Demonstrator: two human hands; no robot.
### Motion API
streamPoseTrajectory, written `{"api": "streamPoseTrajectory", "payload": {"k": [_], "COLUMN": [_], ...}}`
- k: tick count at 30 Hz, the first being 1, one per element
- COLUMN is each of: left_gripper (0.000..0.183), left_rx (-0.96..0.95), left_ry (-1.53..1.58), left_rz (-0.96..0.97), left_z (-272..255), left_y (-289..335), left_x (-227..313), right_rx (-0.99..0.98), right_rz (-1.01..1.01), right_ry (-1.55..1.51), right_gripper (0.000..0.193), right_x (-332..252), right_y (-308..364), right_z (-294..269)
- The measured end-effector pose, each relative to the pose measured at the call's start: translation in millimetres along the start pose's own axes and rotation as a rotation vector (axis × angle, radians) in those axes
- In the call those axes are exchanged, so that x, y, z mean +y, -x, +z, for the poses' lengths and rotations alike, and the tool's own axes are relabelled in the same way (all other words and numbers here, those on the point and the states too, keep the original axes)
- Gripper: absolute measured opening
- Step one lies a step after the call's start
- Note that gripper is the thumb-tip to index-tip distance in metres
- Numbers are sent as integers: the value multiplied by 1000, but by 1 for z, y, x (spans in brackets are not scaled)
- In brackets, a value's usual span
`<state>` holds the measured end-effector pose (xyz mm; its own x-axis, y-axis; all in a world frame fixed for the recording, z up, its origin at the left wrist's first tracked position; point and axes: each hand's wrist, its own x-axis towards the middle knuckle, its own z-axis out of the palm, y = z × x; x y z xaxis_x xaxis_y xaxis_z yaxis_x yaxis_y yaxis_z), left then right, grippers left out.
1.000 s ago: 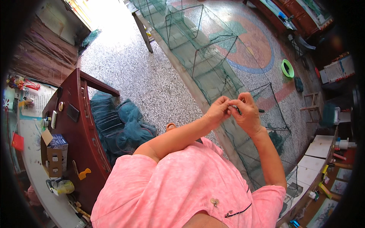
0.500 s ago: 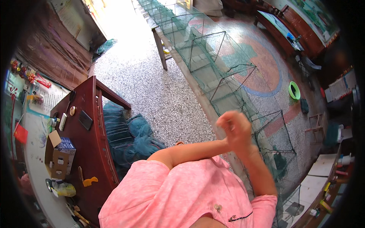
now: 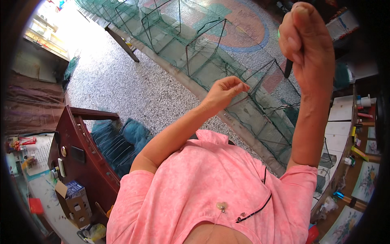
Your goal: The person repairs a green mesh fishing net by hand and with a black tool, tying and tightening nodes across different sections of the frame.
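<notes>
The right hand (image 3: 310,46), at two o'clock, clenches a dark slim tool (image 3: 288,68); the left hand (image 3: 224,94), towards one, pinches its fingers, contents unclear, over green netting (image 3: 203,51).

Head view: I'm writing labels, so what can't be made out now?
Head view: most of the dark object, hidden by the right hand.
Head view: whether the left hand pinches anything; too small to tell.
Head view: far end of the green net trap, cut off by the upper edge.
Head view: part of the blue netting, hidden by the red-brown table.
</notes>
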<state>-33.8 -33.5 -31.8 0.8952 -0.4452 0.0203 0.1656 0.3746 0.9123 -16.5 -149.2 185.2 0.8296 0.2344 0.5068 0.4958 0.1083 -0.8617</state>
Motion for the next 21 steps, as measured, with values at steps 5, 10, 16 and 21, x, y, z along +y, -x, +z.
{"api": "streamPoseTrajectory", "payload": {"k": [5,10,16,21], "left_gripper": [21,21,28,27], "left_rx": [91,84,317,799], "left_ry": [85,133,-193,-221], "left_rz": [-14,-48,-37,-177], "left_z": [-25,-34,-81,-161], "left_y": [16,22,109,211], "left_x": [4,-30,-12,-15], "right_rx": [-213,-472,-529,-91], "right_rz": [11,146,-58,-24], "right_ry": [548,840,979,925], "right_gripper": [5,2,13,21], "right_x": [69,141,172,149], "right_y": [8,27,21,3], "right_z": [-21,-30,-34,-13]}}
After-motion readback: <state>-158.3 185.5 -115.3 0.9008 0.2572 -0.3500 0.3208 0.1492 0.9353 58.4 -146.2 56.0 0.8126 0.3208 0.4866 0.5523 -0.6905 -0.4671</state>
